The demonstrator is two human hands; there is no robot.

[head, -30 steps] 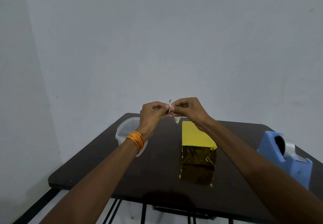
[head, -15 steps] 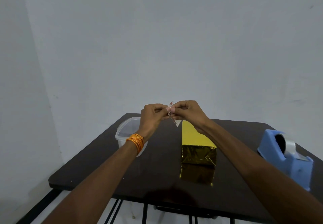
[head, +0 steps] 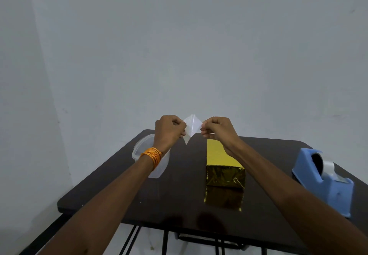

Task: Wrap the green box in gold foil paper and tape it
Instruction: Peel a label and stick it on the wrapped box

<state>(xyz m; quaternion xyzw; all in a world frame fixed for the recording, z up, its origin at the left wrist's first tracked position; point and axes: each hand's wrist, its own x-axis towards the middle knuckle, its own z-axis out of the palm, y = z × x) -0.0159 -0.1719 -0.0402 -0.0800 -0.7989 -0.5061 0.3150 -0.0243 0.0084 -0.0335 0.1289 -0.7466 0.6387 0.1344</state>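
The box wrapped in gold foil (head: 223, 165) stands on the dark table (head: 179, 191), its long side running away from me. No green shows. Above the table's far side, both hands are raised. My left hand (head: 168, 130) and my right hand (head: 216, 128) each pinch one side of a small white creased piece (head: 192, 128), spread between them. Whether that piece is tape or paper is unclear. A pointed corner of it hangs down below my left fingers.
A clear plastic container (head: 143, 153) sits at the far left of the table, partly behind my left wrist. A blue tape dispenser (head: 326, 179) stands at the right edge. A bare wall rises behind the table.
My hands have drawn apart, and the small white piece pinched between them has opened out from a crumpled bit into a wider creased sheet. The foil box has not moved.
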